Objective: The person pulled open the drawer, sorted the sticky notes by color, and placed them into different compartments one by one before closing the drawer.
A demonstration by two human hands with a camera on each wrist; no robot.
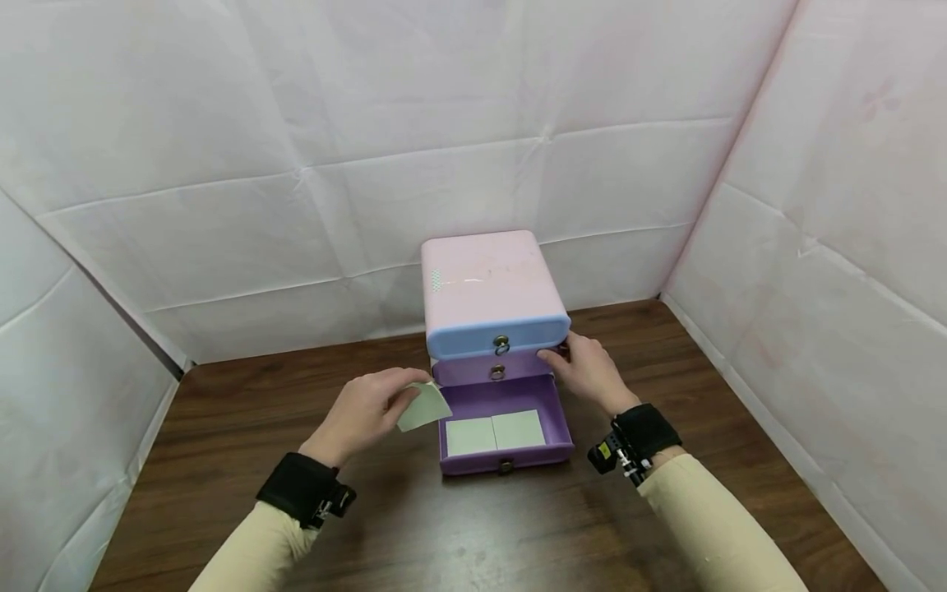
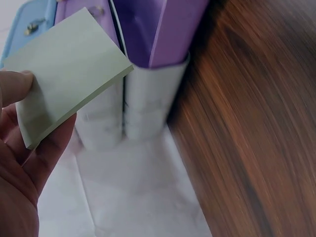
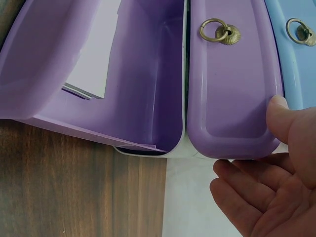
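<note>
Left hand (image 1: 366,411) pinches green notepad (image 1: 424,408) just left of open bottom drawer (image 1: 505,423); right hand (image 1: 588,372), fingers relaxed, thumb touching middle drawer (image 1: 494,367) right edge. On desk (image 1: 473,526).

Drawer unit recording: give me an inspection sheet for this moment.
Surface: dark wooden table.
Job's things: drawer unit, bottom drawer pulled out with two pale green pads inside; another green pad in hand.
Clutter: nothing seen.
Hands: left hand pinches the green pad; right hand touches the middle drawer, fingers relaxed.
Cables: nothing seen.
Surroundings: white sheeted walls.
</note>
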